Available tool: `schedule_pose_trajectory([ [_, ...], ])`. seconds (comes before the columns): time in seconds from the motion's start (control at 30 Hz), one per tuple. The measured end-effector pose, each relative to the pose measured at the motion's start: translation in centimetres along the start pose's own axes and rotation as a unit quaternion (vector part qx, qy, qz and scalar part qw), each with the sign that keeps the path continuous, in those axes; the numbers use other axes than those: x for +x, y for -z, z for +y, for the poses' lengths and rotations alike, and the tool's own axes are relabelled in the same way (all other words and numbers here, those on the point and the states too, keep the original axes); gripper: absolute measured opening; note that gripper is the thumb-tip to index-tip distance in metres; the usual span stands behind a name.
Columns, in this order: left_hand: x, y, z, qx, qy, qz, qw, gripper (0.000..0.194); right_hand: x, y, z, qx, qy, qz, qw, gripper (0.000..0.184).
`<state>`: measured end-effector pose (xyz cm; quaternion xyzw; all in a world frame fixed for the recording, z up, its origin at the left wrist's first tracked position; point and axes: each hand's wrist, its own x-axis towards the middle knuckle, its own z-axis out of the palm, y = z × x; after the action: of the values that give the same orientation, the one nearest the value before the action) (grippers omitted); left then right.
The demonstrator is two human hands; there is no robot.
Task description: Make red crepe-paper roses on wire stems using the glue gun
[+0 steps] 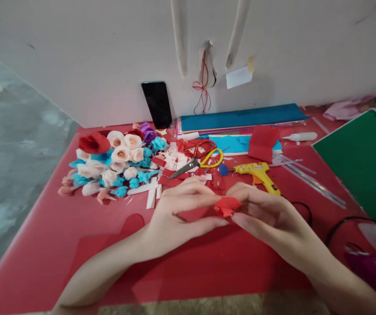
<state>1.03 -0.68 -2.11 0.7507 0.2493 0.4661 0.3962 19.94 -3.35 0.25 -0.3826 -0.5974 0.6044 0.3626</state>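
Note:
A small red paper flower (pixel 227 206) is pinched between my two hands over the front of the red table. My left hand (pixel 183 210) grips its left side with fingers and thumb, and my right hand (pixel 266 214) holds its right side the same way. Just beyond my hands lie scissors (pixel 194 164) with one red and one yellow handle loop, their blades pointing left. A yellow glue gun (pixel 256 173) rests behind my right hand, its nozzle toward a small blue piece (pixel 223 169). Red and white paper scraps (pixel 174 157) are scattered around the scissors.
Finished paper flowers (pixel 118 157) are heaped at the left. A phone (pixel 157 105) leans on the white wall (pixel 109 52). Blue paper (pixel 243 117), a red sheet (pixel 264 142), clear glue sticks (pixel 312 181) and a green board (pixel 361 153) lie at the back and right; a black cable (pixel 335 227) runs nearby.

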Motion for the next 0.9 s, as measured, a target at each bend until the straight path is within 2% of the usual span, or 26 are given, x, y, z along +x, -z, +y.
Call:
schedule_pose_trajectory([
  [0.1,-0.13,-0.29,0.09,-0.016,0.008,0.012,1.0,0.021,-0.11,-0.05,0.25,0.017,-0.02,-0.004,1.0,0.007],
  [0.3,-0.36,-0.65,-0.18,-0.058,0.058,0.019,0.996,0.029,-0.02,-0.37,0.56,-0.002,-0.043,0.012,0.999,0.008],
  [0.4,-0.44,-0.83,-0.2,-0.065,0.07,0.03,0.995,0.028,0.15,-0.47,0.57,-0.018,-0.025,0.031,0.999,0.007],
  [0.7,-0.55,-0.75,-0.22,-0.068,0.085,0.041,0.993,0.027,-0.5,-0.3,0.76,-0.045,0.041,0.021,0.998,0.012],
  [0.9,-0.43,-0.63,-0.19,-0.082,0.091,0.052,0.991,0.032,-0.28,-0.21,0.39,-0.104,0.106,0.07,0.986,0.017],
])
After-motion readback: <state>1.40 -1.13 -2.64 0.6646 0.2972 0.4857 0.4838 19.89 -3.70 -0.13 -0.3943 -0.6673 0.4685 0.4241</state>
